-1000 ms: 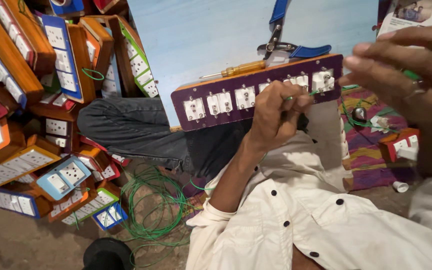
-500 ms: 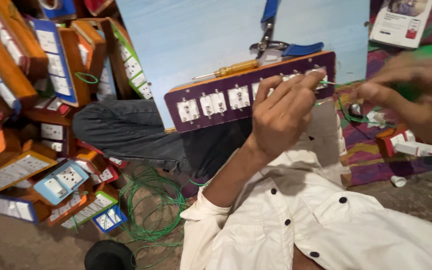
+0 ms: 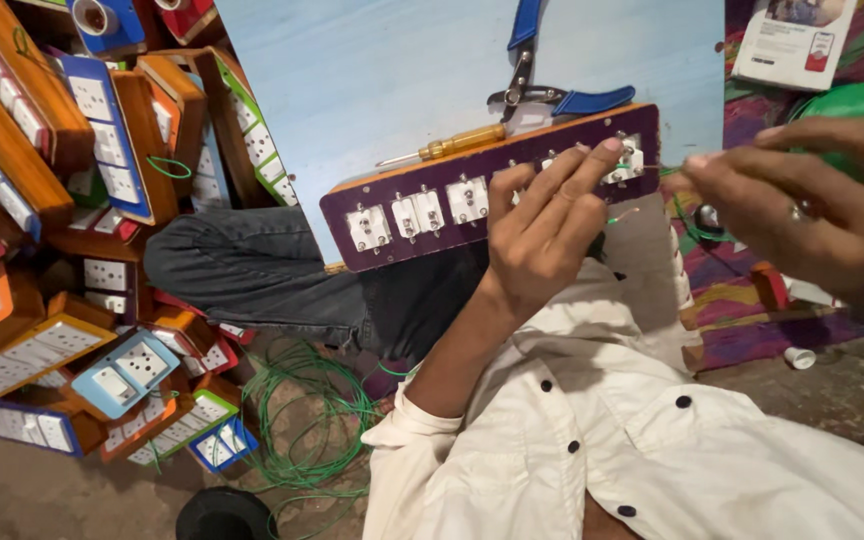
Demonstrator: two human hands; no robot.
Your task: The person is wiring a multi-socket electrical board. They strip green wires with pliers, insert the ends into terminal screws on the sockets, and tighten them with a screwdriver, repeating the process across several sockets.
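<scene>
right hand (image 3: 812, 215) risen, left hand (image 3: 547, 235) unmoved on board (image 3: 422, 215)

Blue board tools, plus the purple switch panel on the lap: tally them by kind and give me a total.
Screwdriver, yellow handle: 1
Pliers, blue handles: 1
Purple switch panel, under the left hand: 1
Total: 3
</scene>
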